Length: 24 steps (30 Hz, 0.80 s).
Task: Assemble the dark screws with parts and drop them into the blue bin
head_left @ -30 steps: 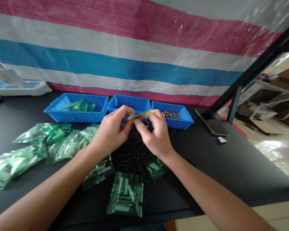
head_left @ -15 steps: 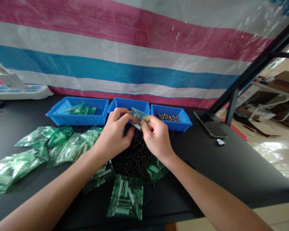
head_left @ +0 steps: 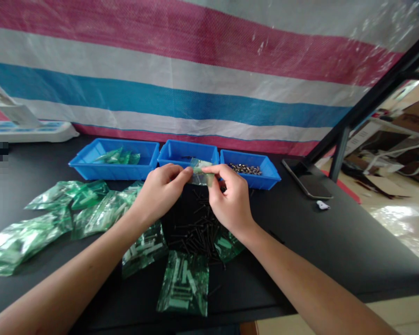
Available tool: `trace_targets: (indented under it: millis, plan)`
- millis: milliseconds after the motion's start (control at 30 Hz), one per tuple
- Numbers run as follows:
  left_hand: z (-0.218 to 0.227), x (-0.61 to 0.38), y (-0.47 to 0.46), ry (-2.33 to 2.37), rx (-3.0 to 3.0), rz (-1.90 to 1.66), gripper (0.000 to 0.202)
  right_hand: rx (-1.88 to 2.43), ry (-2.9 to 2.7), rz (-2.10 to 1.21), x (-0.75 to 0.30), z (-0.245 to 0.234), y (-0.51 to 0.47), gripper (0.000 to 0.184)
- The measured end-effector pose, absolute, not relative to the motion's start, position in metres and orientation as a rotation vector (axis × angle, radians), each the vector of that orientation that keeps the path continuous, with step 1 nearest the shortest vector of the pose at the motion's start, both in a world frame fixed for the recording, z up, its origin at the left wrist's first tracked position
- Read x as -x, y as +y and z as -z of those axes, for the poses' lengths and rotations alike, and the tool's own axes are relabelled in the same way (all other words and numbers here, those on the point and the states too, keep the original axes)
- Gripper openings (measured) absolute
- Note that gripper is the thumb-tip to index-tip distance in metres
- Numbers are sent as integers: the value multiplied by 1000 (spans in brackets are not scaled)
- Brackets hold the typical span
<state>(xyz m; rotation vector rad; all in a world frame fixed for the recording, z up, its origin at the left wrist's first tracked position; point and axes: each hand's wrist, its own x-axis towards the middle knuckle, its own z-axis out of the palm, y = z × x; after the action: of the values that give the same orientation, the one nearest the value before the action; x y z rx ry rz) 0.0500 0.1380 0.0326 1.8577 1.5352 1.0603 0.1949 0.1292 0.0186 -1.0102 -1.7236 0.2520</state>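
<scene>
Between my two hands, above the table's middle, is a small clear greenish plastic bag (head_left: 199,173). My left hand (head_left: 165,188) pinches its left edge between thumb and fingers. My right hand (head_left: 230,195) grips the right end, with thumb and forefinger closed on it. What lies inside the bag is hard to make out. Below my hands spreads a pile of dark screws (head_left: 199,232). Around the pile lie green bags with pale pieces in them: one in front (head_left: 183,284), one to the left (head_left: 145,249) and one partly under my right wrist (head_left: 226,244).
Three blue bins stand behind my hands: the left bin (head_left: 115,173) holds green bags, the middle bin (head_left: 164,158) a few dark pieces, the right bin (head_left: 265,179) shiny metal parts. Several filled bags (head_left: 28,237) lie left. A phone (head_left: 307,179) rests right, near a black frame (head_left: 340,149).
My left hand's fingers have closed in on the bag's left edge. The bag now lies stretched flatter between both hands; before, it was tilted with metal-looking pieces showing.
</scene>
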Motion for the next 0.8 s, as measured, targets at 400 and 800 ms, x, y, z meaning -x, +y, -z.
trace_targets:
  millis: [400,800]
  plan:
    - [-40,-39,144,1458,-1561,-1385,17,1056,-1642,-383,-195,-19,130,21]
    - [-56,-23,147,1600,-1353,-1717,5,1025,-1703,-336,-194,-20,128,13]
